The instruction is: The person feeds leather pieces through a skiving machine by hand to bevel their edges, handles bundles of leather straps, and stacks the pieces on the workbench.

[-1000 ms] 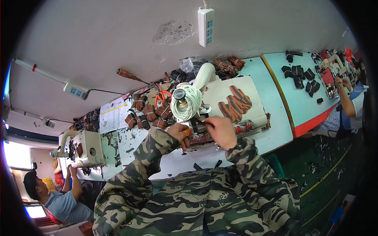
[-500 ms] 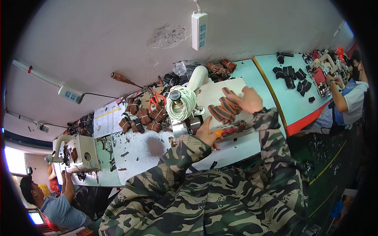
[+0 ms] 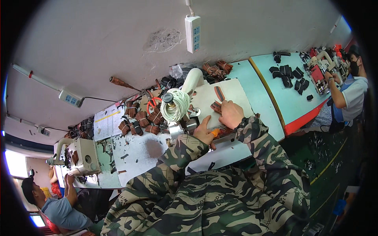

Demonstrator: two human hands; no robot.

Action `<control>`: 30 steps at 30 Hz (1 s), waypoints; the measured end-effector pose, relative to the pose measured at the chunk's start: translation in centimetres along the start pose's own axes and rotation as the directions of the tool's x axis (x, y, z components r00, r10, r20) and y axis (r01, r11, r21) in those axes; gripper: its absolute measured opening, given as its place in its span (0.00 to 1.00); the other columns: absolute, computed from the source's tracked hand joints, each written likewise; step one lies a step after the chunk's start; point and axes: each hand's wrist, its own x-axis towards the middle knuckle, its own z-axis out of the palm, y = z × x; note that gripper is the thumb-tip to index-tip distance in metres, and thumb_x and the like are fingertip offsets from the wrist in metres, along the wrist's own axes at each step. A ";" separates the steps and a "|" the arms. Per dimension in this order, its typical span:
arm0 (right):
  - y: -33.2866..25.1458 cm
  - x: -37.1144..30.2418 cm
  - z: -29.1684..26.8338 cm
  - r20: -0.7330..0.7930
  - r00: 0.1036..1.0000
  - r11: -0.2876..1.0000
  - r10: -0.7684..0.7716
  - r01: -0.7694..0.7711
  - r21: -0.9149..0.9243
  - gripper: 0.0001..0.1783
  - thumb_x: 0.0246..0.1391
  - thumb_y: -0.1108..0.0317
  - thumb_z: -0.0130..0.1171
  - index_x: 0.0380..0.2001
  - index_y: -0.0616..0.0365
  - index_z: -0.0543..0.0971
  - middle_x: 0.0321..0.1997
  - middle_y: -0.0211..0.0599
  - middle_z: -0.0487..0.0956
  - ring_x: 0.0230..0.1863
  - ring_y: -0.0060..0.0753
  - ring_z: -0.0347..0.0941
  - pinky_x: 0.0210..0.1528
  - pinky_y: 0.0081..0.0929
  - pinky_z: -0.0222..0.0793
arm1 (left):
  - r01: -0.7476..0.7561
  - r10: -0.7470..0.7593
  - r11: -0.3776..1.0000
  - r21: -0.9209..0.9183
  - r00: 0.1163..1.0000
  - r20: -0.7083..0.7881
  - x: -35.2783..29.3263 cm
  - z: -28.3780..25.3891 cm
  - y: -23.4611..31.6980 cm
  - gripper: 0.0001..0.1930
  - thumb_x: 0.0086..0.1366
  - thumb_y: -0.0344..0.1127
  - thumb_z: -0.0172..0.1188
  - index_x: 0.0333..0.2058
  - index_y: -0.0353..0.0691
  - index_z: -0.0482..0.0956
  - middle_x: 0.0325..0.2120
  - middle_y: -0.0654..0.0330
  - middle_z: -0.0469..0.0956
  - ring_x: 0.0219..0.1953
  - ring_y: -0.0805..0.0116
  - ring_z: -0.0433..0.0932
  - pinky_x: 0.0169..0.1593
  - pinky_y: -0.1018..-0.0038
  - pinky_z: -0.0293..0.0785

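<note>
My right hand is closed over several black-and-orange striped fabric strips on a white board. Most of them are hidden under the hand; two ends stick out beyond the fingers. To its left, my left hand rests at the board's near edge. Its index finger is stretched out toward the strips, and an orange piece shows beside the other fingers; I cannot tell whether it is held. Just beyond the left hand stands a cream machine with a cone of pale thread.
Bundles of brown strips, red-handled scissors and a screwdriver lie left of the machine. Black bundles lie on the right-hand table. A co-worker sits at the right, another at the left. A power strip hangs on the wall.
My right hand has moved left and nearer to me, closing over the strips that lay spread out. My left hand has barely shifted.
</note>
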 end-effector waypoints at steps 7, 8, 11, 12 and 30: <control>0.8 0.5 -0.7 -0.051 0.999 0.967 0.002 0.011 0.256 0.16 0.35 0.63 0.61 0.26 0.66 0.76 0.26 0.53 0.78 0.32 0.52 0.76 0.37 0.40 0.73 | -0.027 0.032 0.992 0.122 0.998 -0.045 -0.3 -0.7 -1.2 0.37 0.61 0.34 0.55 0.64 0.41 0.44 0.26 0.53 0.80 0.12 0.70 0.75 0.12 0.77 0.64; 1.0 0.9 -1.4 -0.115 0.992 0.920 0.053 -0.004 0.392 0.16 0.35 0.64 0.61 0.26 0.66 0.76 0.27 0.55 0.78 0.33 0.53 0.76 0.38 0.41 0.72 | -0.026 0.033 0.992 0.124 0.998 -0.049 -0.5 -0.6 -1.1 0.37 0.61 0.34 0.55 0.64 0.41 0.44 0.26 0.53 0.80 0.12 0.70 0.75 0.12 0.77 0.64; 0.1 4.1 -3.9 -0.111 0.984 0.862 0.140 -0.066 0.503 0.17 0.39 0.63 0.61 0.30 0.64 0.78 0.31 0.56 0.78 0.37 0.54 0.76 0.42 0.40 0.71 | -0.013 0.018 0.995 0.095 0.999 -0.048 -1.1 -0.3 -0.8 0.36 0.61 0.34 0.54 0.64 0.42 0.45 0.26 0.54 0.80 0.13 0.70 0.75 0.12 0.77 0.64; 0.6 5.9 -1.9 -0.116 0.984 0.859 0.137 -0.060 0.508 0.17 0.39 0.63 0.61 0.30 0.64 0.78 0.31 0.56 0.78 0.37 0.54 0.76 0.42 0.40 0.71 | -0.008 0.014 0.994 0.109 0.998 -0.055 -1.4 -0.2 -0.8 0.36 0.61 0.34 0.54 0.64 0.43 0.45 0.25 0.54 0.80 0.13 0.70 0.75 0.12 0.77 0.65; -12.1 -13.6 1.9 0.425 0.899 -0.181 -0.109 -0.439 0.880 0.08 0.51 0.70 0.57 0.35 0.62 0.74 0.23 0.30 0.75 0.19 0.19 0.70 0.20 0.17 0.64 | -0.651 0.679 0.733 0.198 0.679 -0.281 -7.8 -5.1 -5.2 0.31 0.59 0.36 0.60 0.58 0.35 0.58 0.49 0.52 0.71 0.40 0.68 0.76 0.43 0.75 0.73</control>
